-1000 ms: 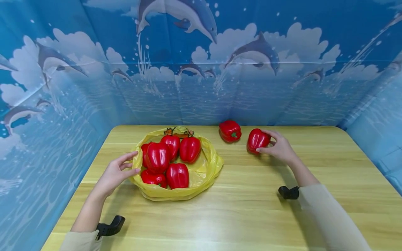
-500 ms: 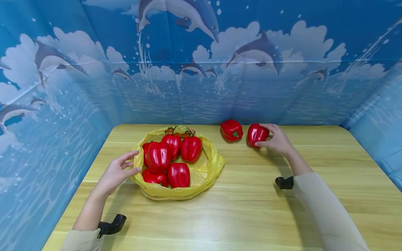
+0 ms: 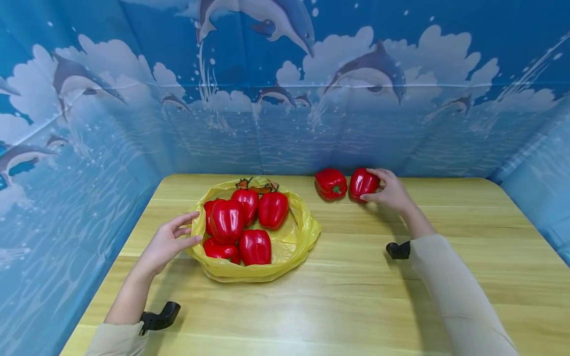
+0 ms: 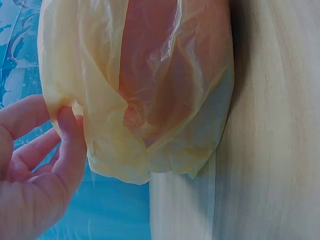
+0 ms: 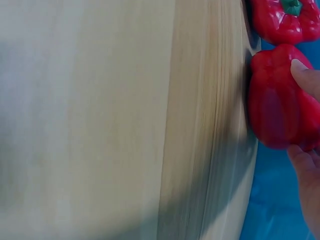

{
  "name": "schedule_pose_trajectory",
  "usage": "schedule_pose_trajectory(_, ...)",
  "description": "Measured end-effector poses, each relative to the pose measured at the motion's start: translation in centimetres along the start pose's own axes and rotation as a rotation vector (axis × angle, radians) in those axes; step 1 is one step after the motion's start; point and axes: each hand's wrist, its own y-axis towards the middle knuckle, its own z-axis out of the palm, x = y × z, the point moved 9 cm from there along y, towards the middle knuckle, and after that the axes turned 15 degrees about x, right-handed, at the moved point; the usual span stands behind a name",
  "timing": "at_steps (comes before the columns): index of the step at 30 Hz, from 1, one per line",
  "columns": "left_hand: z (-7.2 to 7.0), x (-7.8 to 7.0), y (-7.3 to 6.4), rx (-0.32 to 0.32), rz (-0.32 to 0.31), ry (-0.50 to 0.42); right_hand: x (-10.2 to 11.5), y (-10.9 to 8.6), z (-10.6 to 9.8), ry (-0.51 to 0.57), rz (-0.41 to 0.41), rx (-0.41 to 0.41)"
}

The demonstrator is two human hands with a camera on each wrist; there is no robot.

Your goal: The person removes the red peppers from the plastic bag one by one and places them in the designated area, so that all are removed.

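Observation:
My left hand [image 3: 166, 243] pinches the left rim of a yellow plastic bag [image 3: 299, 232], thumb against fingers; the left wrist view shows the thin bag wall [image 4: 107, 135] between them. Several glossy red bell peppers [image 3: 255, 247] lie inside the open bag, one stacked higher than the others. At the back of the table, my right hand [image 3: 392, 192] grips another red bell pepper [image 3: 363, 184] from its right side, thumb in front and fingers behind. Close to its left sits one more bell pepper [image 3: 330, 184], its green stem facing forward. In the right wrist view the gripped pepper [image 5: 277, 102] is right beside it.
The pale wooden table [image 3: 356, 287] ends at a blue dolphin-print curtain [image 3: 285, 133] just behind the two loose peppers. Curtain also hangs along the left and right sides. A black wrist mount [image 3: 160, 317] sits on the left forearm, another black mount [image 3: 398, 250] on the right.
My right hand has slid its bell pepper back toward the curtain and closer to the other loose pepper. The left hand has stayed at the bag's rim.

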Motion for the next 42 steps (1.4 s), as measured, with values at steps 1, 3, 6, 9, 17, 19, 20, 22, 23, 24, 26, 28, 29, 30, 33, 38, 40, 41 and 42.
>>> schedule_pose_trajectory(1,0.1,0.1,0.0,0.002,0.0,-0.002,0.0,0.1,0.0,0.004,0.001,-0.001)
schedule_pose_trajectory(3,0.2,0.2,0.1,0.005,0.0,-0.006,0.0,0.2,-0.1,0.002,0.007,-0.004)
schedule_pose_trajectory(6,0.2,0.4,0.1,0.002,-0.003,-0.011,-0.1,0.4,0.0,-0.019,0.021,-0.006)
schedule_pose_trajectory(9,0.1,0.5,-0.1,-0.005,0.001,-0.004,0.1,0.7,0.1,-0.052,0.021,-0.011)
schedule_pose_trajectory(17,0.0,0.3,-0.3,-0.006,0.015,-0.001,0.4,1.0,0.4,-0.057,0.021,-0.02)
schedule_pose_trajectory(19,0.0,0.3,-0.4,-0.005,0.02,-0.005,0.5,1.0,0.4,-0.054,0.02,-0.016)
schedule_pose_trajectory(20,0.0,0.3,-0.4,-0.005,0.022,-0.007,0.6,0.9,0.4,-0.052,0.017,-0.013)
schedule_pose_trajectory(22,0.0,0.2,-0.5,-0.006,0.026,-0.006,0.9,0.8,0.3,-0.049,0.013,-0.016)
schedule_pose_trajectory(23,0.0,0.2,-0.5,-0.006,0.026,-0.005,1.0,0.6,0.2,-0.046,0.01,-0.021)
schedule_pose_trajectory(24,0.0,0.2,-0.5,-0.006,0.026,-0.004,1.1,0.5,0.1,-0.047,0.009,-0.026)
schedule_pose_trajectory(26,0.0,0.2,-0.4,-0.007,0.024,-0.001,1.2,0.2,-0.1,-0.038,0.009,-0.035)
schedule_pose_trajectory(28,0.0,0.4,-0.4,-0.009,0.02,0.001,1.3,-0.1,-0.4,-0.039,0.012,-0.046)
schedule_pose_trajectory(29,0.0,0.4,-0.3,-0.009,0.02,0.003,1.3,-0.3,-0.5,-0.04,0.013,-0.05)
schedule_pose_trajectory(30,0.0,0.4,-0.4,-0.011,0.021,0.003,1.3,-0.4,-0.8,-0.042,0.012,-0.055)
schedule_pose_trajectory(33,0.0,0.4,-0.4,-0.01,0.025,0.004,1.7,-1.2,-1.6,-0.05,-0.007,-0.077)
schedule_pose_trajectory(38,0.2,0.4,-0.6,-0.007,0.032,-0.002,3.0,-2.4,-2.6,-0.017,-0.04,-0.085)
schedule_pose_trajectory(40,0.2,0.3,-0.7,-0.007,0.036,-0.004,3.7,-2.7,-2.7,-0.002,-0.048,-0.073)
schedule_pose_trajectory(41,0.2,0.3,-0.7,-0.006,0.038,-0.006,4.0,-2.8,-2.6,0.007,-0.051,-0.064)
schedule_pose_trajectory(42,0.2,0.4,-0.7,-0.006,0.038,-0.005,4.5,-3.0,-2.5,0.015,-0.053,-0.052)
